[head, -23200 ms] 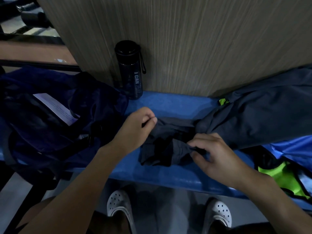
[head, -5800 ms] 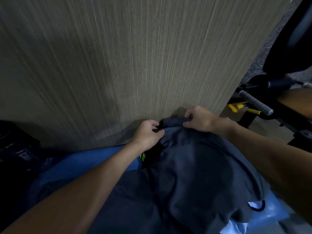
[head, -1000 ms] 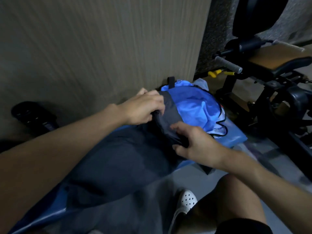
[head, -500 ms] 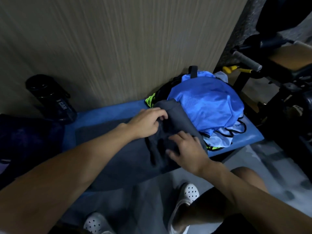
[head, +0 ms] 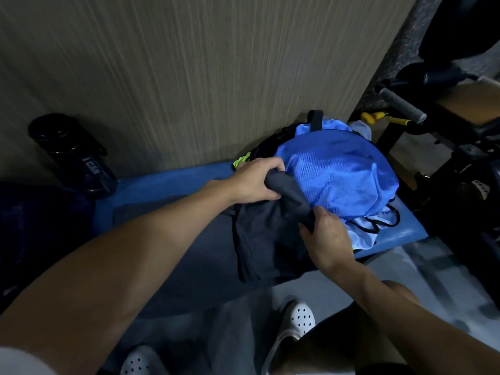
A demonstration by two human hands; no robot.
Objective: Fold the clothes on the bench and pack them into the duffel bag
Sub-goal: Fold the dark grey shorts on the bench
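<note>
Left hand (head: 254, 182) and right hand (head: 324, 239) grip the dark garment (head: 265, 239); a blue clothes pile (head: 338, 174) crowds its right, bottle (head: 73, 155) upper left.

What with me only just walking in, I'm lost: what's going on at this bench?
A person is folding a dark grey fabric garment on the blue padded bench. The left-hand grip holds its rolled far end and the right-hand grip pinches the near end. A bright blue shirt tops the unfolded heap beside it. The dark navy duffel bag lies at far left.
</note>
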